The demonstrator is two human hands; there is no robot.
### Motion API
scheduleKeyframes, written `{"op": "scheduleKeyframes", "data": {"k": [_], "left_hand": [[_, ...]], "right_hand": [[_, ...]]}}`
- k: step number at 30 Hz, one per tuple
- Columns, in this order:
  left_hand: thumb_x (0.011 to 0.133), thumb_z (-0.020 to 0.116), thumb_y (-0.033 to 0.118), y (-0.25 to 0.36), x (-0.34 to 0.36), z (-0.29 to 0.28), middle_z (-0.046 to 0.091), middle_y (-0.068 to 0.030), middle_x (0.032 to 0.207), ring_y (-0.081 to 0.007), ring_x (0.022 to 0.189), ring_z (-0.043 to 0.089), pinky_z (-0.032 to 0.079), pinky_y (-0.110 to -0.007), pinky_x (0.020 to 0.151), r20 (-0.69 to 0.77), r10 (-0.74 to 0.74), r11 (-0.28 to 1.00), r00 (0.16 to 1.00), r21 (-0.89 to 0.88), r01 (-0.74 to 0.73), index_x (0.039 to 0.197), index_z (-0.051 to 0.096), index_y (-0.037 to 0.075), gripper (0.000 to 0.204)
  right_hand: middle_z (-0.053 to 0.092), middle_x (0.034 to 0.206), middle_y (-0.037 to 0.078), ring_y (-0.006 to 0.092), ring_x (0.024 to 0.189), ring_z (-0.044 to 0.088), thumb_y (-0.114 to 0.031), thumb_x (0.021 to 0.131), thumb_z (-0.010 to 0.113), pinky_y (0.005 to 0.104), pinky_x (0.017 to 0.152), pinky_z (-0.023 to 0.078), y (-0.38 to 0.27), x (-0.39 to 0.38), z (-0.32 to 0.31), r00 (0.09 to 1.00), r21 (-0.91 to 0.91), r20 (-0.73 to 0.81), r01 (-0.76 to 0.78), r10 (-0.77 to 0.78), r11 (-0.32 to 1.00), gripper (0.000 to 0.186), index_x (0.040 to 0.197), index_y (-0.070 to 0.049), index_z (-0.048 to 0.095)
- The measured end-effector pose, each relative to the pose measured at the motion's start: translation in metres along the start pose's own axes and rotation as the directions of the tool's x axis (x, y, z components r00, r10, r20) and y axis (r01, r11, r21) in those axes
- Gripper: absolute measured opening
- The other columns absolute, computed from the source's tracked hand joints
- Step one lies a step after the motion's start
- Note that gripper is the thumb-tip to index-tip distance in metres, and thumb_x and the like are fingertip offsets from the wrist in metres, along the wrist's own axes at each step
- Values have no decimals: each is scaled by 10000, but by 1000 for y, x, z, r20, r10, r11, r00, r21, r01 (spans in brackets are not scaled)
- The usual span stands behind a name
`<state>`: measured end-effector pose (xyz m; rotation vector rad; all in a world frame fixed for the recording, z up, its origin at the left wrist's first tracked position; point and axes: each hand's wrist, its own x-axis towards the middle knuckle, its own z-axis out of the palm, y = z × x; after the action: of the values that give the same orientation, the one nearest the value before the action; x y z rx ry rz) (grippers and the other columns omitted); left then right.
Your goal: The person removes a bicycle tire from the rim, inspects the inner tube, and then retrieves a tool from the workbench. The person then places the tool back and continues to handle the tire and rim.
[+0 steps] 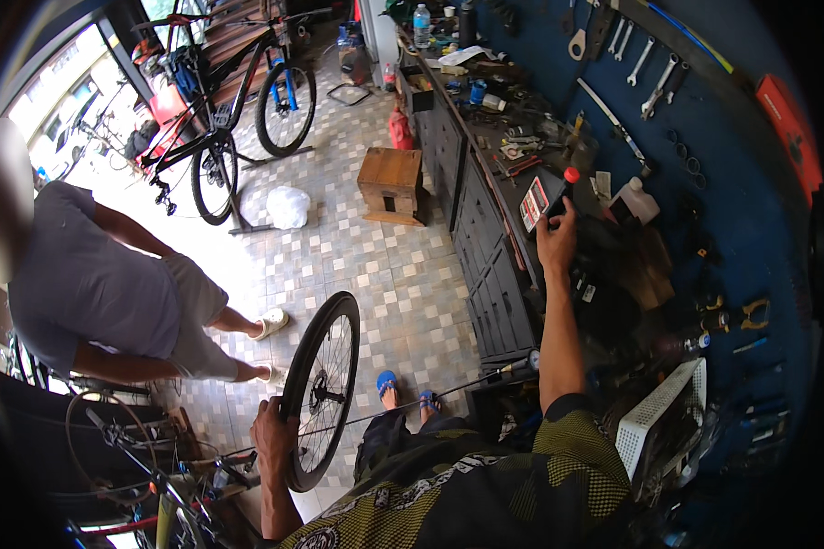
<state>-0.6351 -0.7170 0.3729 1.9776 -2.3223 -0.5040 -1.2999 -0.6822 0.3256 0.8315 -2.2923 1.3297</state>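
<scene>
Apparently light yet broad, the spoked bicycle wheel [320, 394] is grasped by the left hand [270, 432] at its tyre, roughly upright just right of that hand; the rim is likely stiff, the spokes more easily bent. By the right hand [558, 238], a red-capped black bottle [563, 190] is held, probably smooth, best gripped around its body. Left of that hand, the workbench [490, 274] edge is found; swinging room is offered over the tiled floor [394, 306] ahead of the left hand, limited leftward by another person [119, 270].
</scene>
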Motion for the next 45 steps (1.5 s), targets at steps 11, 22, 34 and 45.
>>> {"op": "scheduleKeyframes", "data": {"k": [11, 22, 34, 45], "left_hand": [[802, 818, 279, -14, -82, -8, 730, -154, 1039, -394, 939, 731, 574, -518, 837, -37, -152, 988, 988, -6, 152, 1164, 751, 88, 414], [802, 770, 271, -36, -133, 18, 738, -174, 1191, -390, 1101, 717, 572, -496, 965, 46, -274, 961, 961, -39, 275, 1226, 742, 61, 474], [822, 739, 314, -25, -147, 30, 735, -168, 1254, -398, 1148, 705, 570, -507, 958, 64, -331, 936, 941, -102, 336, 1258, 732, 73, 498], [834, 763, 275, -30, -136, 42, 725, -164, 1135, -396, 1066, 716, 573, -514, 911, 20, -302, 946, 953, -121, 302, 1236, 717, 103, 440]], "right_hand": [[572, 1345, 216, 418, 1268, 580, -336, 873, 867, 499, 1080, 494, 15, 17, 5, 994, -39, -55, -95, 92, 995, 849, 1546, -16, 460], [750, 1150, 257, 487, 1101, 717, -426, 889, 821, 548, 930, 556, 10, 55, -4, 992, -181, 54, -101, 112, 978, 646, 1345, -38, 576], [662, 1243, 93, 158, 1089, 639, -116, 999, 758, 314, 922, 533, -178, 57, -99, 923, 708, 263, 12, -280, 706, 535, 1451, 3, 498], [633, 1347, 112, 185, 1184, 625, -46, 960, 758, 314, 1015, 496, -150, 60, -36, 880, 746, 334, -29, -337, 665, 649, 1531, 11, 454]]}}
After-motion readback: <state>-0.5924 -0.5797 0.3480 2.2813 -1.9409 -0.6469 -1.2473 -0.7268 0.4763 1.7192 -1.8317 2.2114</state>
